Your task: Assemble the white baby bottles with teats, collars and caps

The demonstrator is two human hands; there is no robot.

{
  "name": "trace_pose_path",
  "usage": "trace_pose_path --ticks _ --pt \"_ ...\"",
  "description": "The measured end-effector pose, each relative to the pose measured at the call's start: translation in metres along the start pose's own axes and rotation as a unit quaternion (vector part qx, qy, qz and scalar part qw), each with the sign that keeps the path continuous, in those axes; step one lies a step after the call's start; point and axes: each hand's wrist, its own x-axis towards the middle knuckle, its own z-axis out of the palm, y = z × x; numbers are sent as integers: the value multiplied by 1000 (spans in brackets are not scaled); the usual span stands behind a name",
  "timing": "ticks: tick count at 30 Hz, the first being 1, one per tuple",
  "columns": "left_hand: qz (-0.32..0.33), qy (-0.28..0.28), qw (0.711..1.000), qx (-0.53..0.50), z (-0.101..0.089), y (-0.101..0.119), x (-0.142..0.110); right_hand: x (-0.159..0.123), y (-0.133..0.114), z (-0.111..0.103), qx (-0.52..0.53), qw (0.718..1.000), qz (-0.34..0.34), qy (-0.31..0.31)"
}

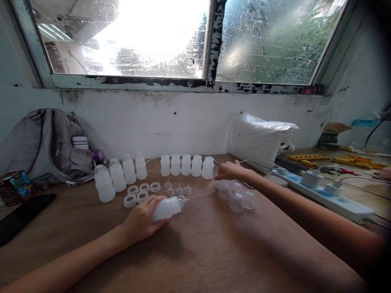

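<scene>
My left hand (143,217) is wrapped round a frosted white baby bottle (165,209), tilted on its side with its mouth to the right. Just beyond that mouth are several clear bottle nipples (179,189). Behind the hand lie several white screw rings (130,200). My right hand (230,170) reaches over the far edge of a group of clear dome caps (236,202), its fingertips by the leftmost cap, fingers partly apart and no held thing visible. Beside it, several uncapped bottles (185,165) stand in a row. Several capped bottles (104,185) stand upright at the left.
A grey backpack (45,142) and a black phone (26,217) are at the left. A silvery-white bag (259,138) leans on the back wall. At the right lies a power strip (345,205) with plugs and cables, behind it yellow plastic pieces (308,158). Another person's hand (383,173) shows at the right edge.
</scene>
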Motion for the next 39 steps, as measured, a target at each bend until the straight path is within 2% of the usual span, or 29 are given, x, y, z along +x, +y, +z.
trace_pose_path --ticks 5,7,8,9,11,14,17,20,23,27,30,35,39 --pt "-34 -2 999 -24 -7 -2 -2 -3 -18 3 43 998 -38 36" --pt "-42 -3 999 -34 -9 -3 -2 -12 -30 5 139 983 -97 73" --pt "-41 -3 998 -37 -9 -2 -3 -19 -37 7 213 964 -133 90" --pt "-39 -3 998 -39 -9 -2 -3 -28 -44 11 300 933 -169 101" --pt "-31 -3 999 -35 -9 -1 -3 -49 -57 23 416 882 -200 96" --pt "-19 -14 1000 -13 -9 0 -3 -79 -70 50 477 849 -208 96" --pt "-5 -20 1000 3 -8 0 -3 -95 -72 72 525 822 -190 112" --pt "9 -13 1000 0 -8 1 -3 -98 -70 81 548 817 -143 110" --pt "12 -2 1000 -4 -9 2 -3 -97 -68 80 564 813 -108 93" --pt "14 -9 1000 -6 -10 3 -2 -100 -70 78 567 811 -132 65" --pt "20 -17 1000 -9 -10 4 -2 -103 -71 80 556 816 -146 68" --pt "35 -24 999 -17 -12 5 -2 -103 -69 79 530 836 -115 80" --pt "19 0 999 -30 -15 5 -1 -101 -69 79 512 848 -122 69"
